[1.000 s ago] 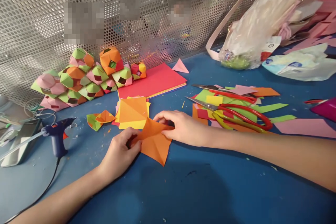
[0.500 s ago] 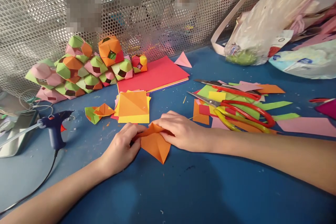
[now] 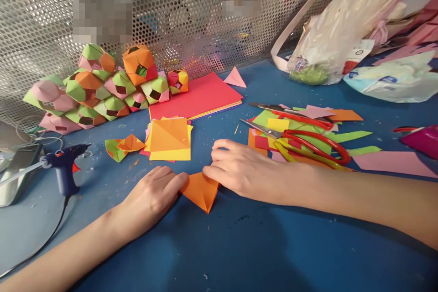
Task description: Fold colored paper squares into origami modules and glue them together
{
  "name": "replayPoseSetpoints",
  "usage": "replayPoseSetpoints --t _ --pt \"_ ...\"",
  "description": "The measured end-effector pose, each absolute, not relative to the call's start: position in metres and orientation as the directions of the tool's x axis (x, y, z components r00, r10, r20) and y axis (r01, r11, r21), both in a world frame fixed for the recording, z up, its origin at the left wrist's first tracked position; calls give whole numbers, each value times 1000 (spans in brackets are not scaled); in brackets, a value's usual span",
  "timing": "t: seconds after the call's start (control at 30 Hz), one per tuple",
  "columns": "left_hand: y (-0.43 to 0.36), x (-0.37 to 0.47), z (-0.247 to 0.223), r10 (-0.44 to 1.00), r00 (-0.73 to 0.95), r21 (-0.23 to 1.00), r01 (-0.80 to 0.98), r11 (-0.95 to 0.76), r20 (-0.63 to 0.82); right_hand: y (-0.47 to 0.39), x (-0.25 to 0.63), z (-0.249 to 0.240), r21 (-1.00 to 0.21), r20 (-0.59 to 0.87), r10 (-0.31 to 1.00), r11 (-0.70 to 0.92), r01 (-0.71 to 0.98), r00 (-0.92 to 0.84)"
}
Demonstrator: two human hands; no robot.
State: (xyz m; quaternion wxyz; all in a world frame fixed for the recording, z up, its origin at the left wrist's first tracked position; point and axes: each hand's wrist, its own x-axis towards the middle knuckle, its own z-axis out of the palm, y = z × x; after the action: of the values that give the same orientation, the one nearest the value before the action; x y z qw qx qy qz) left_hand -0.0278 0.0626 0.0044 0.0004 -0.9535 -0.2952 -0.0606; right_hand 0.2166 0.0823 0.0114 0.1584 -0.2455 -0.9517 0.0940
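Observation:
A folded piece of orange paper (image 3: 201, 190) lies on the blue table, one point toward me, with crease lines across it. My left hand (image 3: 153, 194) grips its left corner, the thumb on top and the other fingers curled behind. Over the upper right edge is my right hand (image 3: 239, 169), its thumb pressed on the fold and its fingers bent. The paper's far edge is partly hidden by both hands. Just beyond them sits a stack of square paper sheets (image 3: 169, 137), orange and yellow uppermost. Left of the stack are small folded green and orange paper pieces (image 3: 125, 147).
Folded paper balls (image 3: 112, 86) are piled against the perforated metal screen (image 3: 198, 18). Red cardstock (image 3: 201, 96) lies beside them. A blue glue gun (image 3: 65, 169) stands at left. Scissors (image 3: 308, 141) rest on paper scraps (image 3: 393, 163) at right, with plastic bags (image 3: 386, 82) behind.
The raised far flap of the orange paper has been folded down flat. My right hand has shifted its fingers over the fold, and my left thumb now lies along the left corner.

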Motion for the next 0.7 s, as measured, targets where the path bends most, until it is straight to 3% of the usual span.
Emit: replayPoseSetpoints --t 0.13,0.3,0.4,0.47,0.57,0.7 --pt "59 -26 11 561 823 -89 567 -819 89 80 220 18 -389 253 576 796 463 -778" --pt "58 -23 6 602 782 -56 616 -785 162 91 222 6 -280 272 542 835 474 -795" --pt "55 -17 3 697 664 125 694 -709 269 93 216 0 -204 371 509 861 466 -777" --pt "53 -13 3 797 527 313 735 -602 296 90 210 -2 -268 473 553 832 486 -686" --pt "51 -8 5 937 289 585 733 -347 195 86 202 -5 -503 521 704 710 493 -483" --pt "54 -5 6 990 138 856 510 -81 12 89 197 -12 -872 221 893 361 331 -392"
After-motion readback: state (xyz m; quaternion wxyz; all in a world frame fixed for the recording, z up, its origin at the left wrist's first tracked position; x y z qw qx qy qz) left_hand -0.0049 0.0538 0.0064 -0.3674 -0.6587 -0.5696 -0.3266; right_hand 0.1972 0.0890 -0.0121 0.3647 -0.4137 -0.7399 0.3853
